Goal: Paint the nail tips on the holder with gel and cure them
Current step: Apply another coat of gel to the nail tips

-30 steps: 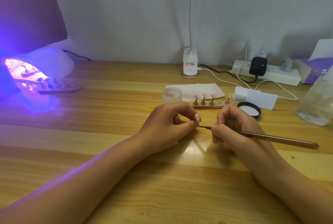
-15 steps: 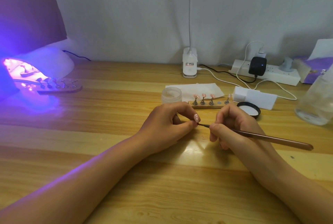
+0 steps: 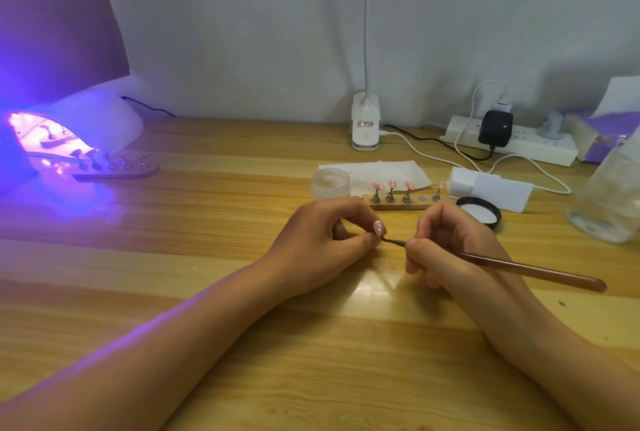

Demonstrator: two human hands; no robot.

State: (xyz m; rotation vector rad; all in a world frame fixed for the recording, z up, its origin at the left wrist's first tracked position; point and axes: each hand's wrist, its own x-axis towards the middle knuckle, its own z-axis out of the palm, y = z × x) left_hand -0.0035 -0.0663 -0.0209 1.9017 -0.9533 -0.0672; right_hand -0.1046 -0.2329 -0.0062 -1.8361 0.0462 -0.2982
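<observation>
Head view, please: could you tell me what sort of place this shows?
Probably a home nail-art desk: a glowing violet curing lamp, a wooden holder of pink nail tips and a thin brown brush.

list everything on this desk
nail tip: 1, pink, in left hand
brush: 1, brown, in right hand
near holder: 1, wooden, behind hands
mounted tips: 4, pinkish, on near holder
curing lamp: 1, white, glowing purple, far left
far holder: 1, wooden, partly under curing lamp
gel jar: 1, translucent, left of near holder
jar lid: 1, black, right of near holder
paper towel: 1, white, behind near holder
foam blocks: 2, white, behind lid
clip lamp: 1, white, back centre
power strip: 1, white, back right
bottle: 1, clear, right edge
left hand: 1, pinching nail tip
right hand: 1, gripping brush
</observation>
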